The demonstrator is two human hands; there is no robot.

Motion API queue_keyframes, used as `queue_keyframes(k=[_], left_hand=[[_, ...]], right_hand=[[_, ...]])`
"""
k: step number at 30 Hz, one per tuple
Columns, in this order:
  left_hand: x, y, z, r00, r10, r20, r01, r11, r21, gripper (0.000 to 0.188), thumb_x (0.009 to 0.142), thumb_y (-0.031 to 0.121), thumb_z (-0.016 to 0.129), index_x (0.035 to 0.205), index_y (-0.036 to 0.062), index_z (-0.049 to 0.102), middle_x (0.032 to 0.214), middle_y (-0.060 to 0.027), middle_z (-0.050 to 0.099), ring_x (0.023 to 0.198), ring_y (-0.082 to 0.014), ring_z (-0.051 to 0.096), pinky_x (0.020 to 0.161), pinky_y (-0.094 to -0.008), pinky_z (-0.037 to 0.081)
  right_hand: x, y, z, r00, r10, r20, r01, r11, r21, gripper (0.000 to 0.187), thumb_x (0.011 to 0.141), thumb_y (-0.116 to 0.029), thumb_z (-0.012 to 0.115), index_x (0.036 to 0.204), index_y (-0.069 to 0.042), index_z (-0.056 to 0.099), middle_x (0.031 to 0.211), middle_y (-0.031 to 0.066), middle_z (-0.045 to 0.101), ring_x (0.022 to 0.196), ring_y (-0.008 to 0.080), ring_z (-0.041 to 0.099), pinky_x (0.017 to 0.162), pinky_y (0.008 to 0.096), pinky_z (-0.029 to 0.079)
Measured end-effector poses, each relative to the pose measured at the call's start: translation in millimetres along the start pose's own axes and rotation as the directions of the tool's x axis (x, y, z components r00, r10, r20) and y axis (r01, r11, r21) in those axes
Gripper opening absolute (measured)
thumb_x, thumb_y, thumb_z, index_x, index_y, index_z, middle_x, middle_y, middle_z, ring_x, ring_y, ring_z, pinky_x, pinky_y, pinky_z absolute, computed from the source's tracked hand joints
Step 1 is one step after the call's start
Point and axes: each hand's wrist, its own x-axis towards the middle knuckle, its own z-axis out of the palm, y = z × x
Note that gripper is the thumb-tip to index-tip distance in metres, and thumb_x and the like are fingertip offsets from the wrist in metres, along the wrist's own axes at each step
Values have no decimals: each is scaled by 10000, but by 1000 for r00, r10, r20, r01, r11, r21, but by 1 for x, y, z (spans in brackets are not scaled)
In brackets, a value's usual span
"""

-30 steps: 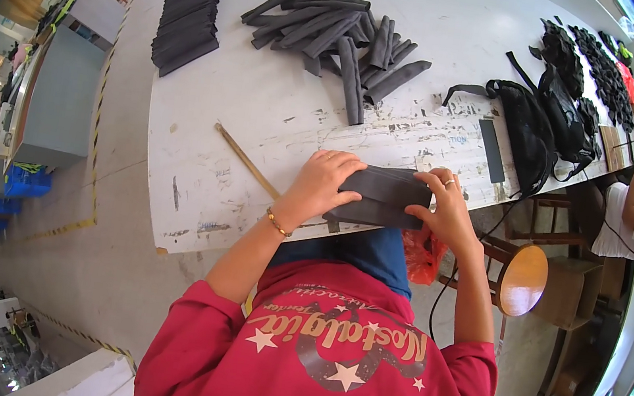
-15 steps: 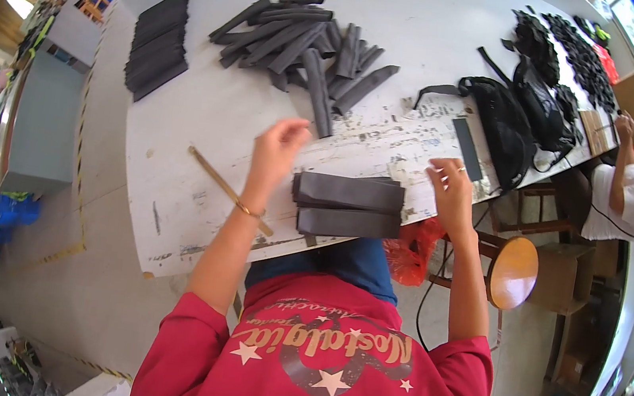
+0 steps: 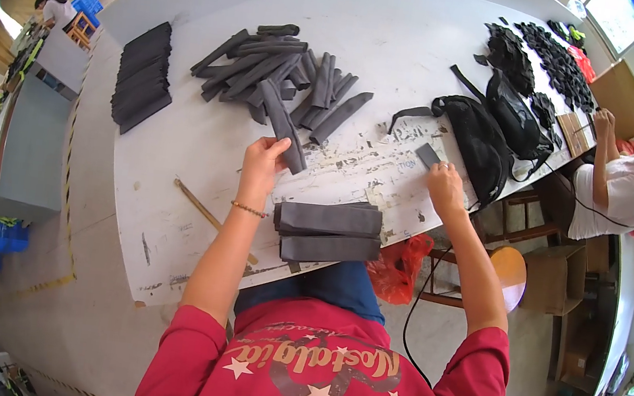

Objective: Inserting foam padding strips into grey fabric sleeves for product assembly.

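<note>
My left hand (image 3: 264, 161) pinches the side of a folded dark grey fabric strip (image 3: 282, 124) near its lower end. The strip's far end still lies against a loose heap of similar folded strips (image 3: 259, 62). At the right, the fingers of my right hand (image 3: 446, 189) are closed on a flat, dark grey rectangular piece (image 3: 427, 156); part of it is hidden under the hand. Between my forearms, at the table's near edge, sits a stack of dark grey strips (image 3: 328, 232) in two rows side by side.
A long wooden stick (image 3: 204, 203) lies left of my left forearm. An overlapping row of dark pieces (image 3: 143, 75) is at the far left. Black bags (image 3: 476, 143) lie on the right, with a co-worker (image 3: 615, 181) seated beyond. An orange stool (image 3: 507, 275) stands beside the table (image 3: 171, 147).
My left hand has reached a folded strip at the heap's near edge and gripped it. My right hand has closed on the flat piece, which now lies at a different angle. The view has shifted slightly.
</note>
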Motion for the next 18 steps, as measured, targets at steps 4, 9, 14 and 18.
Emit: queue_keyframes(k=[4,9,14,18], left_hand=[[-33,22,-8,988,-89,125,118,963,-242,198,879,67,650,1027,-42,577,1053,-162,676,928,-270,693,856,-391,568],[-43,21,-19,982,-122,144,173,893,-416,186,893,62,658,1047,-13,585,1084,-129,663,1033,-274,660,902,-405,554],[-53,29,-8,974,-114,195,209,786,-582,174,885,40,656,1022,-42,586,1059,-176,654,1067,-338,640,959,-455,539],[-58,36,-1,960,-71,271,229,755,-615,166,889,35,636,1006,-68,580,1088,-222,643,1092,-381,623,979,-477,529]], right_hand=[[-19,4,-17,968,170,-183,-128,966,223,144,786,-44,592,929,-29,586,946,146,620,924,316,601,806,451,476],[-29,-34,-84,873,483,-72,-147,399,905,456,812,108,479,1241,-44,515,1027,183,593,998,288,586,901,362,452],[-39,-114,-146,986,150,-70,7,384,924,265,824,-80,706,1003,-49,514,863,79,510,799,202,519,710,349,429],[-39,-142,-142,958,-17,-285,259,475,841,281,801,-112,742,996,-37,553,949,146,556,862,384,544,763,448,444]])
